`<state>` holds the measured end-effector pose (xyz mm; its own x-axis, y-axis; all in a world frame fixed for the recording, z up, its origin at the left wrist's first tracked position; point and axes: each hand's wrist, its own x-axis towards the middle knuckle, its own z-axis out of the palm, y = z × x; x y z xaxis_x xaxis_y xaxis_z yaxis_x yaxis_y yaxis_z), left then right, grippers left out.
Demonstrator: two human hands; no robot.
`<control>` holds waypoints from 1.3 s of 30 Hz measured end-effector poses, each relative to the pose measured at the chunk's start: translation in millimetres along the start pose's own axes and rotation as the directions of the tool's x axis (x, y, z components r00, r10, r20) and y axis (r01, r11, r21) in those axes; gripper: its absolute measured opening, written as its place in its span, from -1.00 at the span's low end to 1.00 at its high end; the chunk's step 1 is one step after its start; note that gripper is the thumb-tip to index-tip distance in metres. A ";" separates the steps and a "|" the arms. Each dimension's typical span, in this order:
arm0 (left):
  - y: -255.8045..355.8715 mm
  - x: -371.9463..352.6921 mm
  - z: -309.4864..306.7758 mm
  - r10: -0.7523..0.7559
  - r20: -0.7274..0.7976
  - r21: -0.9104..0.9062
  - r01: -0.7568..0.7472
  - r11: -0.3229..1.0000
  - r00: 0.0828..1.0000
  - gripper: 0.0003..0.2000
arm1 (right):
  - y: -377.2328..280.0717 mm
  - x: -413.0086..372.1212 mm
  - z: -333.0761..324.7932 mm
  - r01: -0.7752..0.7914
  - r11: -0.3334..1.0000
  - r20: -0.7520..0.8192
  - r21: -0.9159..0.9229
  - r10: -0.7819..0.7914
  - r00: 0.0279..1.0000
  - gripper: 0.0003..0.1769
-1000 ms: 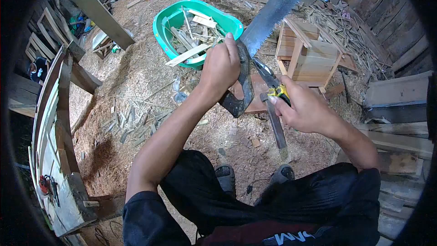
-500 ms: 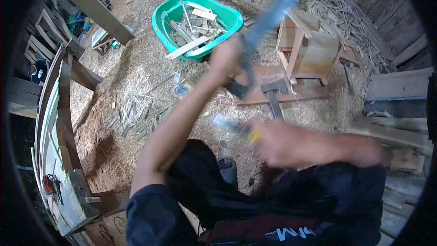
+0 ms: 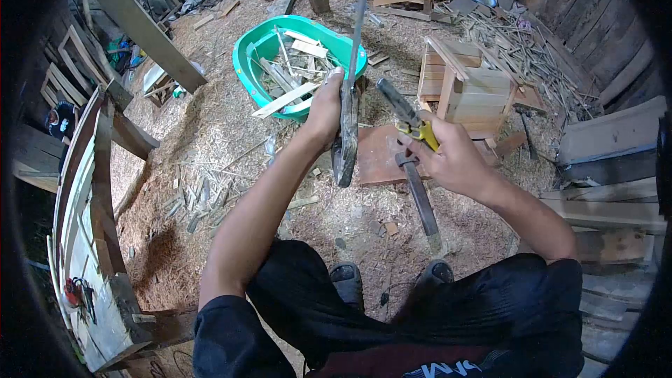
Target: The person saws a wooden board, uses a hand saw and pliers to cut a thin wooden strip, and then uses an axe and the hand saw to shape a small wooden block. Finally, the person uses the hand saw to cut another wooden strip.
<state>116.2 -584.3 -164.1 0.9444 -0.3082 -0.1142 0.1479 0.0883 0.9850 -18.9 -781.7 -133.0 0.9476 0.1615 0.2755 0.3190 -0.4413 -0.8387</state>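
Two hands clenched | left hand: saw | right hand: pliers, apparently

Soft daylight, sharp centre, dark fisheye corners.

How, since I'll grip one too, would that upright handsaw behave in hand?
The saw probably wobbles sideways: its blade looks thin, edge-on. The left hand wraps its thick handle fully, so likely no slipping. Held up one-handed, probably light.
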 end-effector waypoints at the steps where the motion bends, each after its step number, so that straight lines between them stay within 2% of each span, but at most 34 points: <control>1: -0.8 1.1 -0.4 -0.019 0.021 0.027 0.019 0.999 1.000 -0.50 | -1.5 1.9 -1.1 -0.010 0.999 0.031 -0.047 0.011 0.999 -0.68; 3: 3.4 -2.6 -3.6 -0.104 0.087 0.113 0.094 0.989 0.991 -0.54 | -7.6 5.0 -5.1 -0.036 0.990 0.085 -0.134 0.048 0.995 -0.69; 6: 11.8 -12.7 4.3 -0.185 0.142 -0.055 0.195 0.979 0.972 -0.50 | -12.1 9.7 -8.4 -0.088 0.981 -0.028 -0.174 0.084 0.996 -0.71; 9: 12.6 -14.6 1.3 -0.293 0.357 -0.114 0.352 0.929 0.887 -0.47 | -7.7 11.2 -7.4 -0.188 0.976 0.027 0.112 0.187 0.982 -0.73; 10: 9.7 -12.6 0.8 -0.282 0.474 -0.208 0.417 0.885 0.834 -0.46 | -8.9 11.7 -5.5 -0.164 0.965 0.020 0.204 0.163 0.986 -0.74; 12: 9.3 -13.0 3.8 -0.261 0.594 -0.238 0.477 0.846 0.761 -0.46 | -14.5 15.2 3.5 -0.109 0.917 -0.004 0.384 0.120 0.993 -0.75; 13: 10.9 -15.2 5.7 -0.248 0.647 -0.249 0.507 0.825 0.721 -0.46 | -15.4 16.2 4.7 -0.101 0.911 0.002 0.400 0.109 0.994 -0.76; 14: 10.6 -20.2 10.2 -0.299 0.574 -0.259 0.515 0.817 0.763 -0.47 | -16.3 17.9 5.3 -0.092 0.904 0.008 0.417 0.097 0.995 -0.77; 18: 16.6 -29.9 25.9 -0.354 0.426 -0.188 0.465 0.865 0.832 -0.50 | -29.4 21.4 6.4 -0.060 0.903 0.041 0.425 0.047 0.998 -0.80; 21: 10.2 -26.4 20.8 -0.328 0.429 -0.080 0.397 0.914 0.841 -0.52 | -23.8 20.6 11.9 0.006 0.943 -0.022 0.332 0.001 1.000 -0.81; 24: -5.0 -15.9 24.0 -0.219 0.325 -0.112 0.267 0.957 0.920 -0.62 | -19.9 19.2 8.3 -0.030 0.970 0.032 0.241 0.023 0.999 -0.79; 27: 7.9 -34.8 30.0 -0.076 0.170 0.210 0.039 0.977 0.983 -0.62 | -11.1 16.3 7.0 0.101 0.990 -0.001 0.095 -0.101 0.995 -0.76; 29: -6.3 -19.9 15.4 -0.149 0.197 0.251 0.097 0.963 0.969 -0.56 | 3.5 20.2 11.2 0.302 0.953 -0.078 0.029 -0.299 0.951 -0.75; 30: -0.1 -20.8 18.3 -0.123 0.144 0.220 0.089 0.972 0.982 -0.54 | 6.1 22.4 12.6 0.398 0.917 -0.112 -0.009 -0.396 0.911 -0.74; 31: 6.0 -22.8 21.0 -0.097 0.091 0.191 0.078 0.978 0.991 -0.52 | 5.6 22.4 12.0 0.336 0.942 -0.090 0.009 -0.334 0.938 -0.75; 32: 11.6 -28.1 23.1 -0.015 -0.003 0.325 0.016 0.946 1.000 -0.46 | 2.3 21.9 10.3 0.270 0.962 -0.067 0.025 -0.268 0.961 -0.75; 33: 6.9 -23.1 19.6 0.027 0.000 0.324 -0.025 0.946 1.000 -0.44 | 0.0 21.5 8.9 0.203 0.978 -0.043 0.037 -0.202 0.978 -0.76; 35: -3.5 -7.4 7.1 0.118 0.003 0.322 -0.112 0.940 0.993 -0.41 | 10.1 23.9 12.2 -0.026 0.970 -0.118 0.244 0.056 0.991 -0.78; 36: -3.1 -7.6 5.2 0.124 -0.030 0.362 -0.105 0.926 0.992 -0.39 | 13.9 25.0 12.6 -0.134 0.927 -0.134 0.350 0.191 0.972 -0.78; 39: -4.7 -6.8 5.1 0.295 0.006 0.590 -0.242 0.771 0.955 -0.36 | 20.5 42.1 -3.6 -0.054 0.948 -0.256 0.314 0.139 0.957 -0.76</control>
<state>107.5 -587.4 -167.3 0.9442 -0.2741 0.1824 -0.2874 -0.4159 0.8628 27.5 -787.1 -136.9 0.9545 -0.1331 0.2670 0.2469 -0.1502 -0.9573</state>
